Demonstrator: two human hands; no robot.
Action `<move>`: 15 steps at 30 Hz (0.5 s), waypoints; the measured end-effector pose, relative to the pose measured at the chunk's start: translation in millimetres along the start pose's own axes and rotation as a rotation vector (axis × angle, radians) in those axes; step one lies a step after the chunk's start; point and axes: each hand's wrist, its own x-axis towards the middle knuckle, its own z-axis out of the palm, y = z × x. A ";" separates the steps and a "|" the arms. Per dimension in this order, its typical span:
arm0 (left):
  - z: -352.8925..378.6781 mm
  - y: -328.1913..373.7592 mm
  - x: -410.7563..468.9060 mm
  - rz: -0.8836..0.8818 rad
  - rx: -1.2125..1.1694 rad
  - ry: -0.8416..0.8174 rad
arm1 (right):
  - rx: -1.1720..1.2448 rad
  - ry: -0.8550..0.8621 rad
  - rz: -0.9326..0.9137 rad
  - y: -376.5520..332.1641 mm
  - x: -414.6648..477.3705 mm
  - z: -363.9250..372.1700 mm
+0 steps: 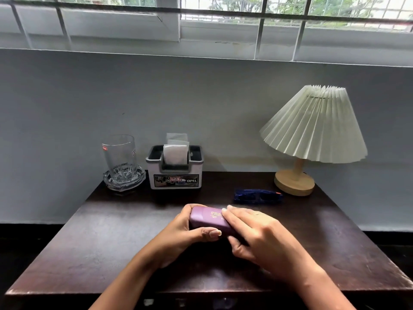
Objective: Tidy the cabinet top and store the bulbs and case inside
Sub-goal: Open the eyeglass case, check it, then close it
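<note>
A purple case (pixel 209 218) with gold lettering lies closed at the middle of the dark wooden cabinet top (pixel 111 242). My left hand (pixel 190 233) wraps its left end, thumb along the near side. My right hand (pixel 257 231) covers its right half, fingers on top and thumb underneath. Blue folded glasses (pixel 258 195) lie on the top beyond my right hand, apart from the case. No bulbs are in view.
A clear glass (pixel 119 155) stands in a glass ashtray (pixel 124 177) at the back left. Next to it is a white tissue holder (pixel 175 173). A pleated-shade lamp (pixel 312 130) on a wooden base stands back right. Wall and window lie behind.
</note>
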 end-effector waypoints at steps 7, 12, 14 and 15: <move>0.8 2.0 -0.6 -0.014 -0.177 0.003 | -0.206 0.015 -0.125 2.9 13.4 5.7; 0.6 3.1 -0.2 -0.023 -0.229 0.001 | -0.184 -0.011 -0.151 7.4 17.2 4.7; 0.4 2.4 0.5 -0.028 -0.251 0.005 | -0.193 -0.011 -0.163 9.0 18.1 5.2; 0.4 2.6 0.5 -0.027 -0.258 0.007 | -0.191 -0.008 -0.168 9.5 18.5 5.5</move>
